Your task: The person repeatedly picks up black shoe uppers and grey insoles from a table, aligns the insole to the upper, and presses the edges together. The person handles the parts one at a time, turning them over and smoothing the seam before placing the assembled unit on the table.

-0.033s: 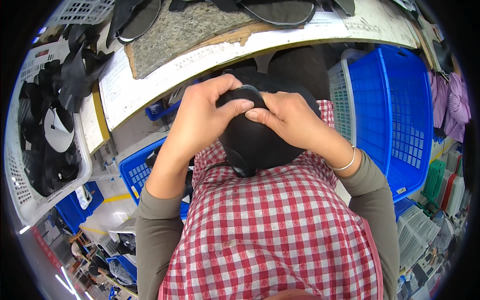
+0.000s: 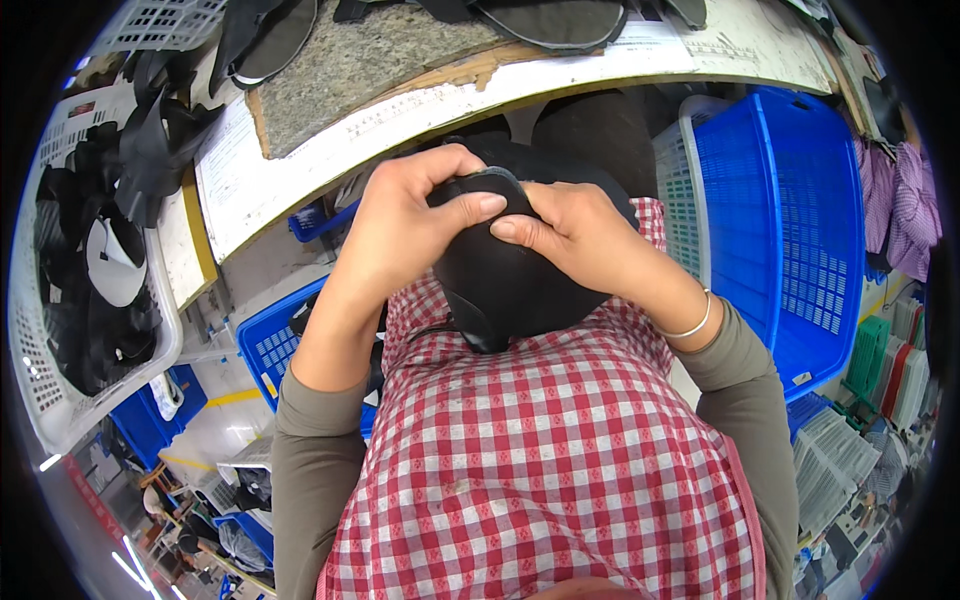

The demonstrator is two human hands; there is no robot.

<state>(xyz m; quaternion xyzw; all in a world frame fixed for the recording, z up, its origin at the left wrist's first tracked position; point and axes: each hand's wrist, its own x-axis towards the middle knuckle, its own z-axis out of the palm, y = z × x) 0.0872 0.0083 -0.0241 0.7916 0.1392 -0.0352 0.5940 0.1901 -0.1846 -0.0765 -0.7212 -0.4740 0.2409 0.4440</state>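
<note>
Over my lap I hold a black shoe upper [image 2: 515,275], its curved, grey-lined edge turned up between my hands. My left hand [image 2: 420,215] is closed on the left of that edge, thumb on the near side and fingers curled over the far side. My right hand [image 2: 580,230] pinches the edge just to the right, its thumb pressed on the black face. The two thumb tips lie close together. The fingertips behind the edge are hidden. Beneath the upper is my red-and-white checked apron [image 2: 540,430].
Ahead stands a white worktable [image 2: 330,150] with a worn grey board [image 2: 380,70] and several dark shoe pieces [image 2: 560,20]. A white basket [image 2: 165,330] of black pieces is at left. Blue crates [image 2: 820,230] stand at right; another blue crate [image 2: 275,345] sits low at left.
My thumbs have shifted slightly, opening a small gap between their tips, and more of the turned edge shows. Both hands keep their hold.
</note>
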